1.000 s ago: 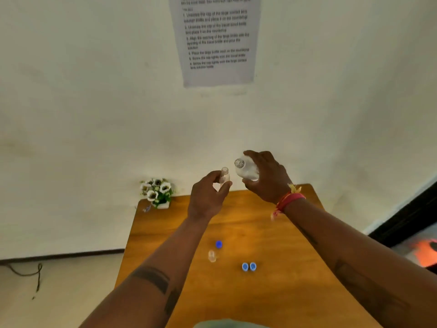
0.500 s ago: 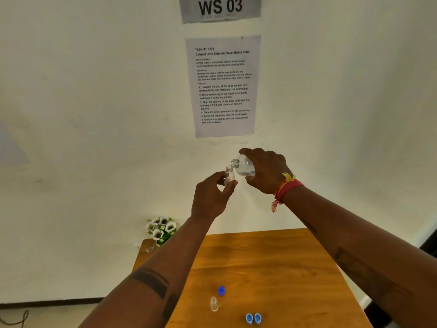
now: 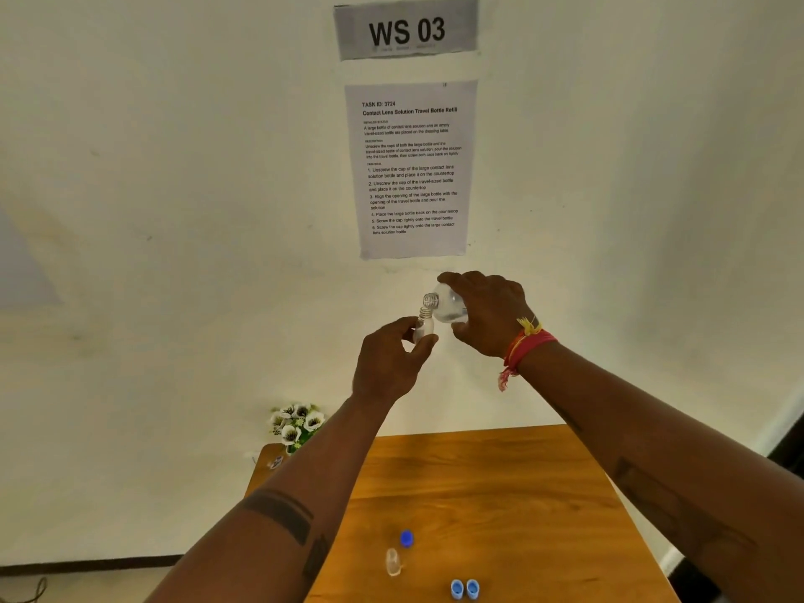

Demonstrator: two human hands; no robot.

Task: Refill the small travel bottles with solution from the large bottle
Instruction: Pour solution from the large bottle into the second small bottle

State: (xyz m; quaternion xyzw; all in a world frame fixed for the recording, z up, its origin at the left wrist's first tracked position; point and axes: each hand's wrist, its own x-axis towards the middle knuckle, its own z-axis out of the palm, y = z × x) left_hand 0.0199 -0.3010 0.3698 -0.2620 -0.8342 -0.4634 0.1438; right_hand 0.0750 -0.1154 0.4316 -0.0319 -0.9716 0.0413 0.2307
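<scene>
My left hand (image 3: 389,361) holds a small clear travel bottle (image 3: 424,324) upright at chest height, its threaded neck uncovered. My right hand (image 3: 489,313) grips the large clear bottle (image 3: 446,304), tipped to the left so its open mouth sits just above and against the small bottle's neck. Clear liquid shows in the large bottle's lower side. Both bottles are raised well above the wooden table (image 3: 500,493). A second small clear bottle (image 3: 393,561) stands uncapped on the table, with a dark blue cap (image 3: 407,538) just behind it and two light blue caps (image 3: 464,588) to its right.
A small pot of white flowers (image 3: 298,424) sits at the table's far left corner against the wall. A printed instruction sheet (image 3: 411,167) and a "WS 03" sign (image 3: 407,30) hang on the wall ahead. The table's right edge drops to a dark floor.
Both hands rose with the bottles, and the view tilted up. The large bottle's mouth came closer, from apart to meeting the small bottle's neck.
</scene>
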